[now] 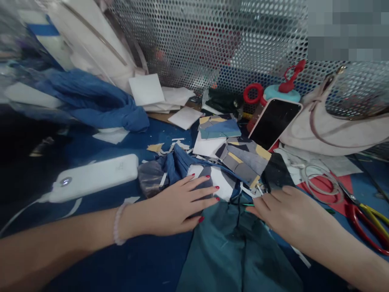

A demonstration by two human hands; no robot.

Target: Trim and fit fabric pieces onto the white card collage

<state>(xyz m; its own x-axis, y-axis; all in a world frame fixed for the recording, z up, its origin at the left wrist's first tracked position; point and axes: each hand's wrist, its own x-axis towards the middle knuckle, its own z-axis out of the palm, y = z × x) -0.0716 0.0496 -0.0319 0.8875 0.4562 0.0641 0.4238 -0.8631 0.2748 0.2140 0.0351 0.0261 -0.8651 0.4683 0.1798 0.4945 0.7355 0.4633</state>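
Observation:
My left hand lies flat with fingers spread, pressing on a grey and white patterned piece at the top of a dark teal cloth. A dark seam or crease runs down the cloth. On the right, my right hand is closed, its fingers curled at the cloth's upper edge. A thin green pen-like stick pokes out from its fingertips, and a green end shows behind the hand. Most of the stick is hidden. Bunched blue fabric sits just beyond my left fingers.
Patterned cards and paper scraps lie beyond my hands. A phone leans against a cup with a light blue lid. Red and yellow-handled scissors lie at right, a white power bank at left. A perforated metal panel stands behind.

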